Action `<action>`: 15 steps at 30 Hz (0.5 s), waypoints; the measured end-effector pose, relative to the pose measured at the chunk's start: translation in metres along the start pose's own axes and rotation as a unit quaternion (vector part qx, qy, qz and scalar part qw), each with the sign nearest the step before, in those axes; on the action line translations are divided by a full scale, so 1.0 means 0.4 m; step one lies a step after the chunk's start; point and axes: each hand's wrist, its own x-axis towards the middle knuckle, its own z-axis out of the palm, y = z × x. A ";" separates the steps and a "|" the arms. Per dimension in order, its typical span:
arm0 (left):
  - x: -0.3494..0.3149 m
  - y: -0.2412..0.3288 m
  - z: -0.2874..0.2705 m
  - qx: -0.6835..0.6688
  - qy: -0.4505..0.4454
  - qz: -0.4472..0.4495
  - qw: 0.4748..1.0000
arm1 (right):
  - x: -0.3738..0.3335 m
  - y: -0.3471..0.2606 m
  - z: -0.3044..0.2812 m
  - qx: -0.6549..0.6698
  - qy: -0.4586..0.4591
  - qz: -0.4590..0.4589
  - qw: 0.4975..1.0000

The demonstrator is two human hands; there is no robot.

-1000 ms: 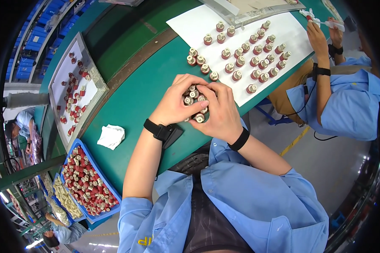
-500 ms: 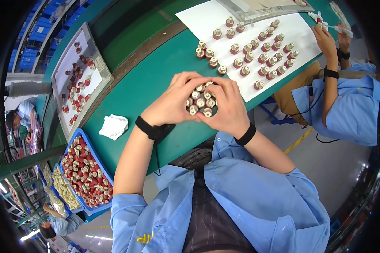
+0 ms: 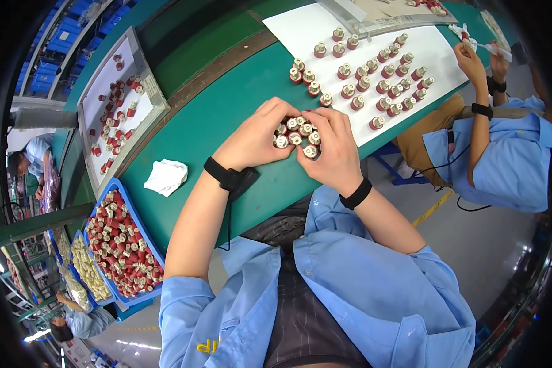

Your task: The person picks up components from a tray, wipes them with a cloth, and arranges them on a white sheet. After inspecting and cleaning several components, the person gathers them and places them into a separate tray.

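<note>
The palms and some fingertips were hidden, since the backs of the left hand (image 3: 248, 138) and the right hand (image 3: 338, 153) faced the camera. The cluster of parts (image 3: 297, 130) between them showed mostly its metal tops; the red lower bodies were largely covered, so the number held could not be told. Whether the fingertips touched each other on the far side was also hard to make out.

Both hands were curled around the cluster, the left closed on its left side and the right on its right side, with a narrow gap between them on the side nearest the body. The cluster sat upright within the fingers, over the green worktop (image 3: 196, 138); its contact with the surface was hidden.

Just beyond the right hand, similar standing parts (image 3: 357, 102) covered much of a white sheet (image 3: 297, 24), with a few beside its left edge. A crumpled white cloth (image 3: 166, 177) lay left of the left forearm, near a blue tray (image 3: 140, 224) heaped with more parts. At the far right, a co-worker's hand (image 3: 470, 61) held something too small to identify. A pale-framed tray at the top was cut off.
</note>
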 end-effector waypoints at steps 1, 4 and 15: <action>-0.003 0.004 0.003 0.006 0.001 -0.019 1.000 | 0.001 0.002 -0.001 0.003 0.000 -0.007 1.000; -0.023 0.011 0.015 0.026 0.037 -0.014 0.999 | 0.010 0.005 -0.004 0.017 -0.005 -0.027 0.999; -0.035 0.020 0.025 0.084 0.047 -0.029 0.995 | 0.005 0.010 0.004 0.024 -0.018 -0.050 0.998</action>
